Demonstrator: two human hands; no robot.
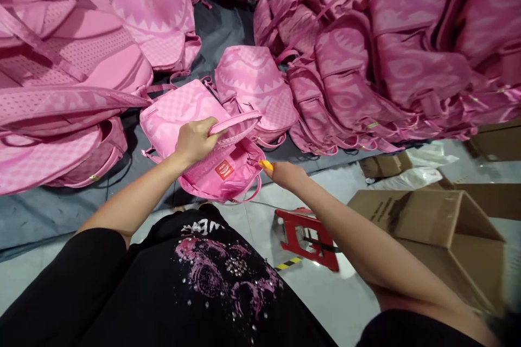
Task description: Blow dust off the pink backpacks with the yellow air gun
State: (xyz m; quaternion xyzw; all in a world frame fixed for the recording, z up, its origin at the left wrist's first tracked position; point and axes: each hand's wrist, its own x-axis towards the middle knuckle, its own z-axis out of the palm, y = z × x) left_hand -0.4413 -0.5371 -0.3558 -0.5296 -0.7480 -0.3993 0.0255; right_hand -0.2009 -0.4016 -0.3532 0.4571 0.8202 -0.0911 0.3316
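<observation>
A small pink backpack (pixel 183 114) lies at the near edge of the grey-covered surface, its main compartment unzipped and gaping toward me. My left hand (pixel 198 142) is closed on the upper edge of that opening and holds it up. Inside, a red label (pixel 224 169) shows on the pink lining. At the right side of the opening, my right hand (pixel 287 174) is closed round small yellow-handled snips (pixel 266 165). Their thin dark tips point left into the bag, near the lining. Whether the blades touch anything is too small to tell.
Larger pink backpacks (pixel 69 49) are heaped at left, and a row of pink backpacks (pixel 345 76) stands at right on the grey cover (pixel 222 32). An open cardboard box (pixel 407 217) and a red frame-like object (pixel 305 233) are on the floor to my right.
</observation>
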